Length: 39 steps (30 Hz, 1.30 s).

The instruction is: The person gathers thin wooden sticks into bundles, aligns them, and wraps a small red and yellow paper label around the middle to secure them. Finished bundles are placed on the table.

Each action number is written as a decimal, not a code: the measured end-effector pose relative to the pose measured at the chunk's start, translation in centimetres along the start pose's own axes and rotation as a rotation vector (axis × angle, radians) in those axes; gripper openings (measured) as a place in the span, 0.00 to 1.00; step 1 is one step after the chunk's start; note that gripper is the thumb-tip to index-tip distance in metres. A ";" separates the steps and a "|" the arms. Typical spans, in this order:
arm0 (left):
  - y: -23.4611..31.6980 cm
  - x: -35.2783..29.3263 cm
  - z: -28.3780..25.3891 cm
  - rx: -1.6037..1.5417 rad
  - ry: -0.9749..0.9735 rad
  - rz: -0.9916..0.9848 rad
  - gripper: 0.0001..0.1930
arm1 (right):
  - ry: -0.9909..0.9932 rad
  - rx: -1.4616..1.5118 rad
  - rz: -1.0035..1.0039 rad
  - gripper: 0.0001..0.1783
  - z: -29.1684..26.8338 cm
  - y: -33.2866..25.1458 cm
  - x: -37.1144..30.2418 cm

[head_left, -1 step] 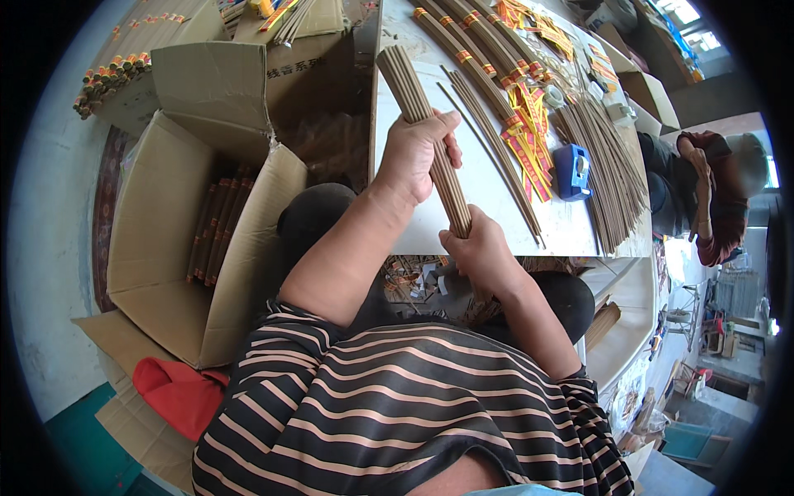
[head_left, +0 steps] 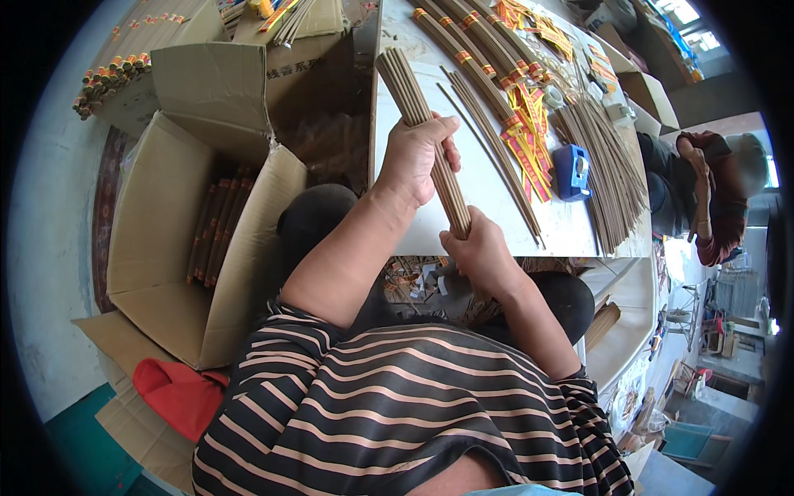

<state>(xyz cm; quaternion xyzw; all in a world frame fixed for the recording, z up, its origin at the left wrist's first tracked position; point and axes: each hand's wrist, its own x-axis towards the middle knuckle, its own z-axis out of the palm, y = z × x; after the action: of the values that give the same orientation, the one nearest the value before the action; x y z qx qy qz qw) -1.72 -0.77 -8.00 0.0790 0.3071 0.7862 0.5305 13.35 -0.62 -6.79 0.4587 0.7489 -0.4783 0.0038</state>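
A bundle of thin brown incense sticks (head_left: 449, 192) slants across my front, its far end over the white tabletop (head_left: 413, 231). My left hand (head_left: 411, 157) wraps round it above the middle, the thumb lying across the sticks. Lower down, my right hand (head_left: 482, 255) is closed on the same bundle; the near end is mostly hidden under that hand. Right of the bundle, a few loose incense sticks (head_left: 495, 151) lie on the table. Beyond them are red and yellow paper labels (head_left: 527, 149) and a blue tape dispenser (head_left: 572, 172).
A loose pile of sticks (head_left: 602, 174) covers the table's right side, with labelled bundles (head_left: 470, 54) at the back. To my left, an open cardboard box (head_left: 153, 240) holds dark labelled bundles (head_left: 219, 227); a red cloth (head_left: 174, 395) lies beside it. Another person (head_left: 718, 186) sits at the right.
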 end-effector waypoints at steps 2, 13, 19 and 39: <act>0.0 0.1 -0.5 -0.099 -0.045 -0.065 0.07 | -0.111 0.205 0.021 0.12 0.0 -0.4 -0.7; -0.2 -0.1 -0.1 -0.041 0.031 -0.014 0.07 | -0.070 0.096 -0.011 0.12 0.0 -0.1 0.0; 1.0 -0.5 -0.2 -0.263 -0.198 -0.072 0.06 | -0.443 0.598 0.070 0.12 -1.5 -0.5 -0.9; 0.5 -0.4 -0.3 -0.026 0.043 0.054 0.09 | 0.058 -0.189 -0.092 0.13 0.7 -0.2 0.4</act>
<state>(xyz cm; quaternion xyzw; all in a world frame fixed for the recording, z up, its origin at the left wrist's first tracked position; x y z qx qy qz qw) -2.03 -1.37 -7.89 0.0634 0.3057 0.8056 0.5035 12.70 -0.86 -7.16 0.4349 0.8107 -0.3919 0.0035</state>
